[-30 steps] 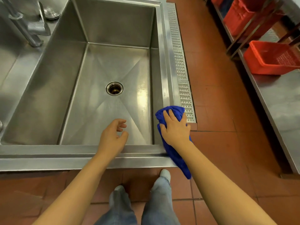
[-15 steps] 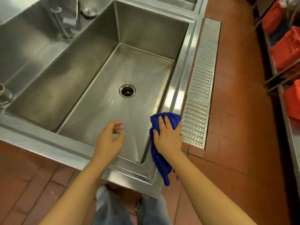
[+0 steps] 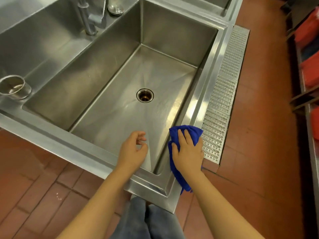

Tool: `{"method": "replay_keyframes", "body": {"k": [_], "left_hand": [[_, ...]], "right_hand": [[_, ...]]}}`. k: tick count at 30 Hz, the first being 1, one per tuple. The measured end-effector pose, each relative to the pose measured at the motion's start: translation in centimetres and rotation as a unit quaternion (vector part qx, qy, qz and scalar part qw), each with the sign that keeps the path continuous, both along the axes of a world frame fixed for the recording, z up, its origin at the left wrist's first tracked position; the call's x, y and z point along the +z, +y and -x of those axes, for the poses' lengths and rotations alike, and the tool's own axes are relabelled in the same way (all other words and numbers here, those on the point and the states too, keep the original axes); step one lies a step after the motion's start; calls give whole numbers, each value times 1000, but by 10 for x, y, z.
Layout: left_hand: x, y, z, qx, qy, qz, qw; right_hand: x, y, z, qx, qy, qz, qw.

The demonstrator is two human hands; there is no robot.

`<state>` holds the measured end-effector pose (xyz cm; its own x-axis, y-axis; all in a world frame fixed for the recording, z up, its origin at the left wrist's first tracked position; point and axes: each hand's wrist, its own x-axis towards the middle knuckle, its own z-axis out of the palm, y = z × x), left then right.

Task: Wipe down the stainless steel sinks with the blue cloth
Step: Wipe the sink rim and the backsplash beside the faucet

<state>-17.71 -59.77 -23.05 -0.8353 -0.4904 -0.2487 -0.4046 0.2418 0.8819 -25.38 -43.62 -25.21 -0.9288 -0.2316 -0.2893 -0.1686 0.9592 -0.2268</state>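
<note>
Head view, near right corner of the sink (image 3: 86,75).

Risks, as judged:
- The cloth sits on the rim only. The basin walls and floor are the bulk of the job, and short rim strokes would leave them undone.
- The blue cloth (image 3: 191,133) hangs its tail over the outer edge, above the tiled floor (image 3: 259,144) near the perforated grate (image 3: 222,104). A sideways stroke could drag it off.
- The right hand (image 3: 188,152) lies flat with fingers straight, pressing the cloth onto the right rim without gripping it. It could skid on smooth steel.
- The left hand (image 3: 133,150) hovers over the basin, loosely curled and holding nothing.

Materials:
- Sink: brushed stainless steel, deep and rectangular, its floor creased toward a round drain (image 3: 145,95).
- Grate: punched metal.
- Cloth: soft, napped, bunched.
</note>
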Motion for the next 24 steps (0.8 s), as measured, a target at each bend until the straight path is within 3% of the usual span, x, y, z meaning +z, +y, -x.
{"method": "replay_keyframes", "body": {"k": [9, 18, 24], "left_hand": [[3, -3, 18, -27, 28, -12, 999], [-1, 8, 34, -31, 19, -36, 999], [-5, 13, 51, -24, 11, -35, 999]], "right_hand": [[2, -2, 64, 15, -20, -21, 999], [-4, 0, -1, -1, 43, 1, 999], [-14, 3, 50, 32, 32, -26, 999]]}}
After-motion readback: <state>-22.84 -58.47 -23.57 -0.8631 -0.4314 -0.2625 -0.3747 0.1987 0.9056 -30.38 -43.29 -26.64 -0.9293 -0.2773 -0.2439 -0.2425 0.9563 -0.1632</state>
